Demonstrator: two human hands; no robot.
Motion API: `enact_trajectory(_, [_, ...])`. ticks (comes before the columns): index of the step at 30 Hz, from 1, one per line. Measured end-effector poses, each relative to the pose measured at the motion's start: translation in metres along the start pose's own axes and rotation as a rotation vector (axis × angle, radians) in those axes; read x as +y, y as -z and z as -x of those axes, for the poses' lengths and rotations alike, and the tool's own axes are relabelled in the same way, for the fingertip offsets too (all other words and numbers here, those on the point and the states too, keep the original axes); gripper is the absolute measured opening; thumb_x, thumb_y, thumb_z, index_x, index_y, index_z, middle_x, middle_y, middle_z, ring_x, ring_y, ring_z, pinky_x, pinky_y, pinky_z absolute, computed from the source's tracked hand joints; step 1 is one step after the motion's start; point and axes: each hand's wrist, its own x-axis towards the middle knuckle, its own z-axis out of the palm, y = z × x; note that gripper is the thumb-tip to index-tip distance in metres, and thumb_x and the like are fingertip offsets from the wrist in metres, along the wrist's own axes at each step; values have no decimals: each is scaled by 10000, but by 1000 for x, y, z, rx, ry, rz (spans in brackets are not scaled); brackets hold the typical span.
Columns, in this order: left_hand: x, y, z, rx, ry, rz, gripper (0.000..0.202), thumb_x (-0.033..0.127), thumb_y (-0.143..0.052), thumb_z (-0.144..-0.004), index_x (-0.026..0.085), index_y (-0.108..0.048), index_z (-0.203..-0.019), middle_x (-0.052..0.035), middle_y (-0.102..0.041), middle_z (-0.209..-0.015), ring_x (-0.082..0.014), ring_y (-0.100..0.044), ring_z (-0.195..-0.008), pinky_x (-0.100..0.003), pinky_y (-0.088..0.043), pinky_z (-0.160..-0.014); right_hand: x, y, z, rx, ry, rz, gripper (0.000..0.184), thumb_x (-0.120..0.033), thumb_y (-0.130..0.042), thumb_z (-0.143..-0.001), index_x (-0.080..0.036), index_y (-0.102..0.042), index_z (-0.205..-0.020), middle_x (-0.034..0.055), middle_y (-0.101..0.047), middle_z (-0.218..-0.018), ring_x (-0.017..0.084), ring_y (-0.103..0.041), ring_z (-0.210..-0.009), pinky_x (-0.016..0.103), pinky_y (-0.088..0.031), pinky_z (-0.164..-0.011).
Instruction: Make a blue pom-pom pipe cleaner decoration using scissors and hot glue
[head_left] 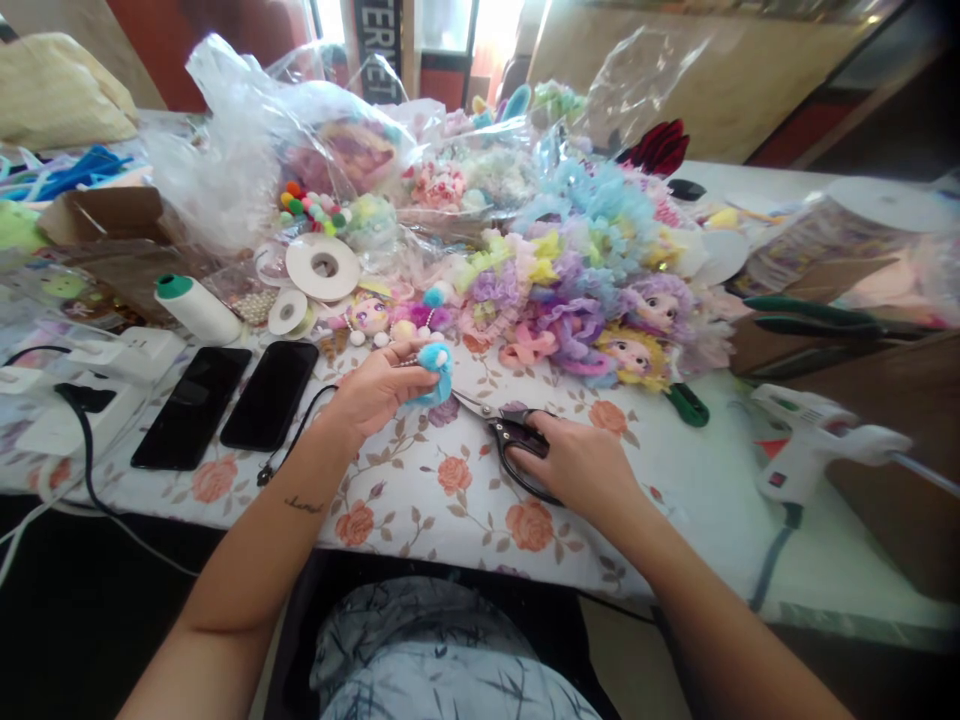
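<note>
Between the thumb and fingers of my left hand (pixel 379 385) is a small blue fluffy piece (pixel 436 372) with a whitish bit on top; its exact kind is unclear. My right hand (pixel 581 455) grips black-handled scissors (pixel 504 425), fingers through the loops. The blades point left and their tips reach close to the blue piece; I cannot tell whether they touch it. Just beyond my left hand lie a doll head charm (pixel 370 316), white beads and a purple pompom (pixel 429 316). Two more doll heads, one with yellow hair (pixel 631 355) and one with purple hair (pixel 660 305), rest farther right.
Two black phones (pixel 191 408) lie left, near a thread spool (pixel 196 308), ribbon rolls (pixel 322 265) and white chargers (pixel 90 400). Ruffled pastel pieces (pixel 581 220) and plastic bags (pixel 232 150) are heaped at the back. A glue gun (pixel 806 450) stands right, beside a cardboard box (pixel 900 470).
</note>
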Motion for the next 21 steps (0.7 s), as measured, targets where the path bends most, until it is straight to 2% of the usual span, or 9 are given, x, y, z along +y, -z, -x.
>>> enact_trajectory(5, [-1,-1,1,-15,-9,-24,365,127,-831,-587,182,-735,-934,-9,-692,-831,-128,-641,-735,-278,-531,-718,1,7,-2,-36,49,-52,244,-401,-655,-845,-176,-719,-914,98,-737,-811,264,-684,-757,302,-370,-573])
enact_trajectory(8, [-4,0,0,19,-59,-64,365,143,-849,-558,178,-738,-905,-7,-692,-829,-119,-628,-724,-265,-521,-714,-1,15,-2,47,99,-113,205,-355,-688,-833,-168,-737,-901,126,-730,-904,292,-674,-876,321,-428,-648])
enact_trajectory(11, [-7,0,-1,23,-117,-165,379,168,-856,-568,176,-741,-928,-12,-695,-838,-121,-618,-734,-249,-504,-694,-12,23,-7,149,144,-476,143,-299,-651,-862,-188,-736,-891,85,-739,-916,239,-672,-871,308,-476,-715])
enact_trajectory(13, [-8,0,-1,7,-148,-238,378,186,-857,-582,176,-743,-942,-17,-697,-850,-130,-618,-753,-246,-497,-684,-25,25,-13,183,121,-773,147,-294,-621,-875,-197,-731,-875,50,-747,-865,190,-672,-775,283,-497,-693])
enact_trajectory(15, [-9,-1,0,-3,-169,-280,372,196,-857,-585,176,-743,-939,-20,-701,-861,-143,-624,-772,-252,-498,-688,-39,23,-22,228,61,-962,154,-308,-622,-864,-195,-724,-843,35,-745,-814,170,-662,-689,273,-503,-644])
enact_trajectory(18, [-10,-3,1,-3,-171,-292,372,202,-858,-585,173,-739,-936,-21,-704,-858,-155,-633,-782,-266,-502,-705,-55,14,-32,293,-37,-1075,177,-340,-630,-853,-185,-711,-827,32,-732,-763,160,-649,-616,269,-494,-592])
enact_trajectory(21, [-10,-4,2,-12,-140,-278,404,218,-866,-582,165,-732,-959,-29,-708,-847,-163,-641,-776,-279,-504,-712,-62,7,-37,315,-67,-1072,172,-342,-641,-839,-182,-705,-833,40,-730,-768,168,-658,-636,270,-490,-597])
